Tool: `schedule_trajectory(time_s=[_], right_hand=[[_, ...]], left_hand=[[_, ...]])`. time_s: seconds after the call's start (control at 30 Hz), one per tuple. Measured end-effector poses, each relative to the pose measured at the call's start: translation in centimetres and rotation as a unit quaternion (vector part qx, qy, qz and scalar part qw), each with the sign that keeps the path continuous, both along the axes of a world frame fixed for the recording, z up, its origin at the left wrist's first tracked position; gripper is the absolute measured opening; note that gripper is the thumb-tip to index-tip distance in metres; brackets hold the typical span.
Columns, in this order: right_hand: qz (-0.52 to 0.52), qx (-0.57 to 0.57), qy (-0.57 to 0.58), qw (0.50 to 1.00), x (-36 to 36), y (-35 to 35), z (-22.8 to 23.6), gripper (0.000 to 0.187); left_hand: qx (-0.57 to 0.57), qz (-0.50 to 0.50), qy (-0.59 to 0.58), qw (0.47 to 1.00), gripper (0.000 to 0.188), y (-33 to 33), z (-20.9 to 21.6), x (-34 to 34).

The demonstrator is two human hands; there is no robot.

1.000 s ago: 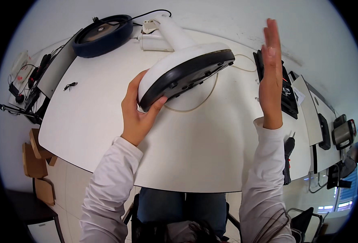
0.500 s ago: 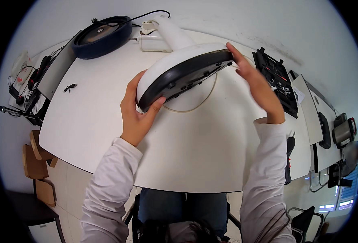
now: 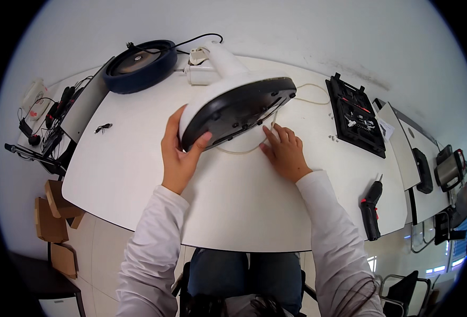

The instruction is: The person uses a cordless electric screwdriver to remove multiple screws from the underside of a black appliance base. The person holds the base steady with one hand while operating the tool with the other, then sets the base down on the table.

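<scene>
A white appliance (image 3: pixel 212 98) with a thick column is tilted up, its black round underside (image 3: pixel 233 113) with several small feet facing me. My left hand (image 3: pixel 180 150) grips the base's left rim, thumb on the black underside and fingers around the white side. Below the base's right edge, my right hand (image 3: pixel 286 153) has its fingers apart and bent a little, with the thin pale cord (image 3: pixel 239 152) running by its thumb and index finger. Whether these fingers press on the cord is unclear.
A dark blue wheel-like disc (image 3: pixel 141 66) with a black cable lies at the back left. On the right are an opened black tool case (image 3: pixel 356 116), small loose screws (image 3: pixel 333 138) and a black power screwdriver (image 3: pixel 371 208). A short black cable (image 3: pixel 103 128) lies at left.
My right hand has let go of the base's right edge and come down beside the cord under it. My left hand keeps its grip on the tilted base.
</scene>
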State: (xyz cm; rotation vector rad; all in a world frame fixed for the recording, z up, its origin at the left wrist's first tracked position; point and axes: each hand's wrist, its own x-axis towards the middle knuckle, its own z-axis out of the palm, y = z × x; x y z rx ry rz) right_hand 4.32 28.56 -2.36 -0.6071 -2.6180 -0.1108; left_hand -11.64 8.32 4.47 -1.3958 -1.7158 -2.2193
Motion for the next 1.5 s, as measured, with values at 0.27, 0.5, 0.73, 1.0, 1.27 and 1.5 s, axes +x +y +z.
schedule_trajectory(time_s=[0.27,0.5,0.73,1.0,1.27,1.5], right_hand=[[-0.173,-0.051,-0.048,0.982,-6.0,6.8,-0.7,0.043],[0.077,-0.244,-0.022,0.966,-5.9,10.9,-0.1,0.045],[0.058,-0.606,-0.122,0.784,2.3,2.0,12.7,0.054],[0.129,-0.836,0.102,0.523,-2.0,2.2,10.9,0.061],[0.090,-0.816,0.160,0.547,-3.0,2.1,7.4,0.039],[0.043,-0.769,0.124,0.625,-2.5,3.6,10.5,0.033]], left_hand=[[-0.056,-0.045,0.032,0.997,0.060,-3.7,2.1,-2.9],[-0.060,-0.036,0.054,0.996,0.057,-4.7,2.4,-2.6],[-0.116,-0.030,0.128,0.984,0.062,-5.7,3.1,-2.1],[-0.091,-0.009,0.296,0.951,0.055,-3.1,5.9,-0.9],[-0.169,0.031,0.474,0.864,0.042,0.2,9.5,2.4],[-0.211,0.087,0.483,0.845,0.039,1.9,9.1,5.0]])
